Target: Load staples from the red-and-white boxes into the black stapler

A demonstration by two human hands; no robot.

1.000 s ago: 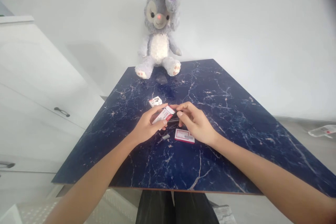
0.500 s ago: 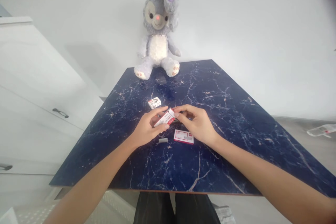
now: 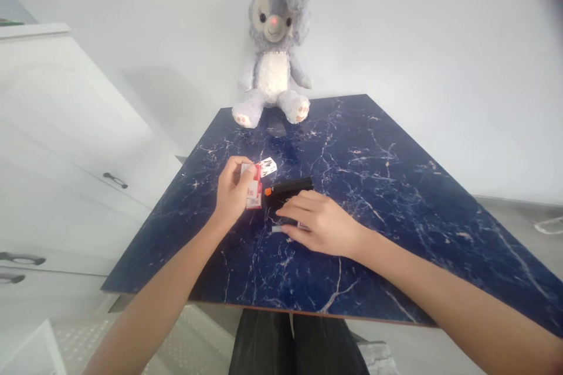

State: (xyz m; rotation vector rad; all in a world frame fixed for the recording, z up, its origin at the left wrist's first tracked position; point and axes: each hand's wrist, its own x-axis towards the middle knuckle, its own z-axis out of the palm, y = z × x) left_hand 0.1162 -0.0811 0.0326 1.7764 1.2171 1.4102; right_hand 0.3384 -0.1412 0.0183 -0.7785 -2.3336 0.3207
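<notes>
My left hand [image 3: 233,192] is closed round a small red and white staple box [image 3: 254,191], held upright just above the dark blue marbled table [image 3: 396,199]. A black stapler [image 3: 288,188] with an orange end lies on the table right beside that box. My right hand [image 3: 317,224] lies flat, fingers stretched out, over a second red and white box that is almost fully hidden. Its fingertips reach toward a small grey strip of staples [image 3: 277,228] on the table.
Another small white box [image 3: 268,166] lies behind my left hand. A grey plush rabbit [image 3: 275,47] sits at the table's far edge against the white wall. White cabinets with dark handles [image 3: 115,180] stand to the left. The table's near edge crosses above my dark trousers.
My hands have parted. The left one carried the staple box left and stood it upright, uncovering the black stapler. The right one dropped flat onto the box lying on the table.
</notes>
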